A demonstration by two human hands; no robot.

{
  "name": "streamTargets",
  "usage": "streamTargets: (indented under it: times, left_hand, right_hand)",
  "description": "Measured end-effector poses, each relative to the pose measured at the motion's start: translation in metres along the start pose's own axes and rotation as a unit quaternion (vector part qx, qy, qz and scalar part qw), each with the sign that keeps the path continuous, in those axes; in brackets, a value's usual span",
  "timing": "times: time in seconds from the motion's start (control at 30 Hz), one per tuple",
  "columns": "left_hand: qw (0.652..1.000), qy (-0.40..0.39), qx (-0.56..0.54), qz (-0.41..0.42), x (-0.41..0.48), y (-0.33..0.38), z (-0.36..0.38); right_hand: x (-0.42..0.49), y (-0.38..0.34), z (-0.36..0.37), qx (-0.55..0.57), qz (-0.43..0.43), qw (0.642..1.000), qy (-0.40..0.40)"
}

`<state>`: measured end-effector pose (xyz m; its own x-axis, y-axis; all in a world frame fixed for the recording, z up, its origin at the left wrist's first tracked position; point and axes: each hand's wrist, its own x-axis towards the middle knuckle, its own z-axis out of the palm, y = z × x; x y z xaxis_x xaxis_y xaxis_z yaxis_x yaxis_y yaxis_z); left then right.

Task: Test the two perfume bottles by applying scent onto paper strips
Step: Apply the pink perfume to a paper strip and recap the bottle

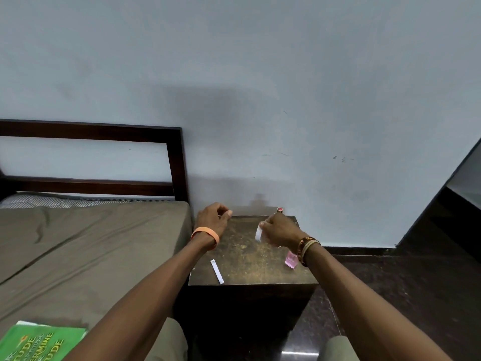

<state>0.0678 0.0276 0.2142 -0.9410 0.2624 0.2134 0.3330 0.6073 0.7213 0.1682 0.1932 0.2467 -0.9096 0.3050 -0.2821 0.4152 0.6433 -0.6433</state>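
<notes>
Our right hand held a white strip in curled fingers over the table. Our left hand was curled too, but we could not tell if it held anything. The pink bottle stood by our right wrist. The red-topped bottle stood behind that hand. A second strip lay near the table's front.

The wall is pale blue-grey with a few dark flecks. The bed frame is dark brown, its sheet plain olive-brown, and the cloth at its head is striped grey and white. A book is bright green with yellow lettering. The desk is dark brown, mottled with pale speckles. On it lie a white paper strip and a pink bottle; another bottle's cap is red. The slip in the right hand is white. The left wristband is orange. The floor is black, finely speckled.
</notes>
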Motion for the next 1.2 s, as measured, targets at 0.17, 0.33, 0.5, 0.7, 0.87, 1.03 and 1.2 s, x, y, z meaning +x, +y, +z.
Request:
streamTargets:
  times: [0.17,0.33,0.5,0.7,0.87,1.03,1.2]
  left_hand:
    - [1.000,-0.009,0.008,0.005,0.003,-0.006,0.002]
    - [1.000,-0.012,0.002,0.005,0.006,-0.007,0.006]
    - [1.000,-0.012,0.003,0.000,0.008,-0.008,0.009]
    - [1.000,-0.015,0.004,0.010,0.005,-0.007,0.011]
    - [1.000,-0.018,0.003,0.012,0.002,-0.012,0.010]
    - [1.000,-0.019,-0.002,0.010,0.004,-0.014,0.011]
    - [1.000,-0.027,0.006,0.008,0.003,-0.017,0.013]
  right_hand:
    - [-0.002,-0.012,-0.012,0.376,-0.002,0.925,-0.047]
    - [-0.004,-0.001,0.000,0.078,-0.023,0.997,-0.016]
    - [0.002,-0.015,-0.018,0.433,-0.015,0.899,-0.067]
    - [-0.002,0.007,0.002,0.167,0.017,0.986,-0.019]
    - [-0.007,0.013,0.003,0.253,0.005,0.967,-0.044]
    - [-0.007,0.001,-0.010,0.421,-0.006,0.899,-0.120]
    - [0.004,0.009,0.011,0.081,0.003,0.996,-0.039]
